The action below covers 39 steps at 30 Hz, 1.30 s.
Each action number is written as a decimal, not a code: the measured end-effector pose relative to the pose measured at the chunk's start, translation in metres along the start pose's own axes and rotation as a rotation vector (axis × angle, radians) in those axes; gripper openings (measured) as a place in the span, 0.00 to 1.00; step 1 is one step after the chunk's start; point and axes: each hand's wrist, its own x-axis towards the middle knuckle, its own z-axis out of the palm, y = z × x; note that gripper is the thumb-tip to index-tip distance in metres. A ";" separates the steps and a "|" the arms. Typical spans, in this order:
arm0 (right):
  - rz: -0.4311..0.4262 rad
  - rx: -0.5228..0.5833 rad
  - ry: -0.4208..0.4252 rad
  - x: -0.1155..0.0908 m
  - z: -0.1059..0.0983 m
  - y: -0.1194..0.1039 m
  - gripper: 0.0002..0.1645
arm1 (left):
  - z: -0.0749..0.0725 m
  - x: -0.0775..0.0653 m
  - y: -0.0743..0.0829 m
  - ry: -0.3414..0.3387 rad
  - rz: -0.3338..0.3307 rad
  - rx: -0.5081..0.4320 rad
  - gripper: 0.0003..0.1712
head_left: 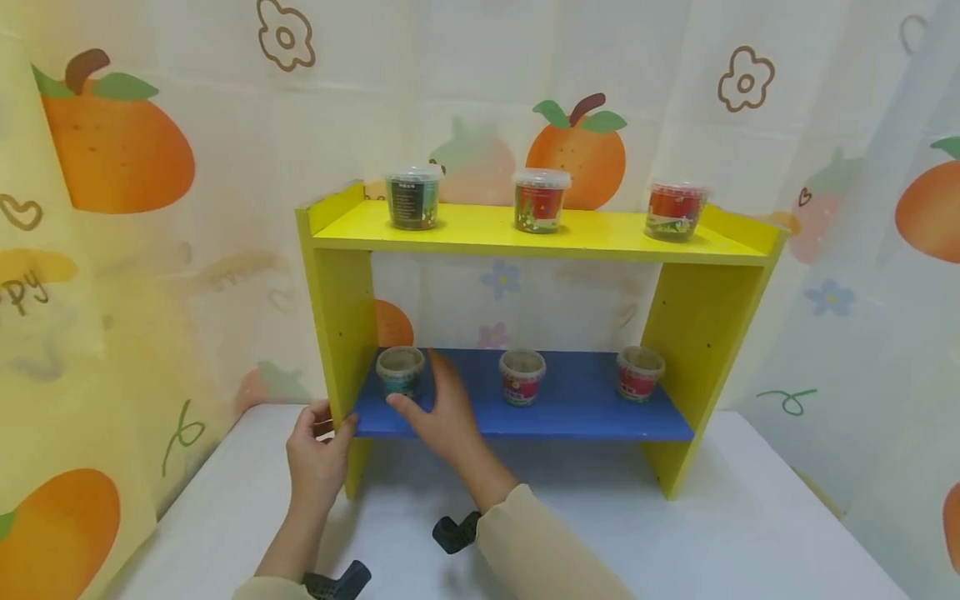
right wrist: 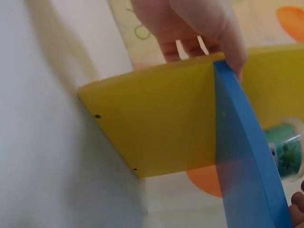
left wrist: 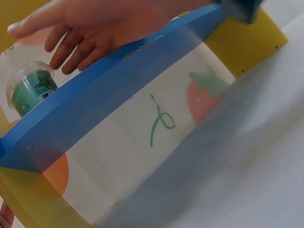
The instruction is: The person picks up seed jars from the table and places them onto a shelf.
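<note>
A small two-tier shelf has yellow side panels (head_left: 341,333) and a blue lower board (head_left: 457,417). My left hand (head_left: 317,467) holds the front edge of the left panel, thumb on the inner side near the blue board; the right wrist view shows that hand (right wrist: 199,23) and its fingers behind the panel. A teal plastic tub (head_left: 401,371) stands at the left end of the blue board. Beside it, to the right, is my right hand (head_left: 448,412), thumb and fingers spread. In the left wrist view a gap separates those fingers (left wrist: 71,50) from the tub (left wrist: 33,90).
Two pink-labelled tubs stand on the blue board, one mid-board (head_left: 522,379) and one at right (head_left: 640,375). The yellow top board (head_left: 472,225) bears a dark-labelled tub (head_left: 413,200) and two red-labelled tubs (head_left: 540,204). A white table (head_left: 570,508) lies beneath; a printed curtain hangs behind.
</note>
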 end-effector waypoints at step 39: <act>0.216 -0.186 -0.018 -0.091 -0.121 0.036 0.43 | -0.052 0.001 0.031 -0.279 0.075 0.664 0.29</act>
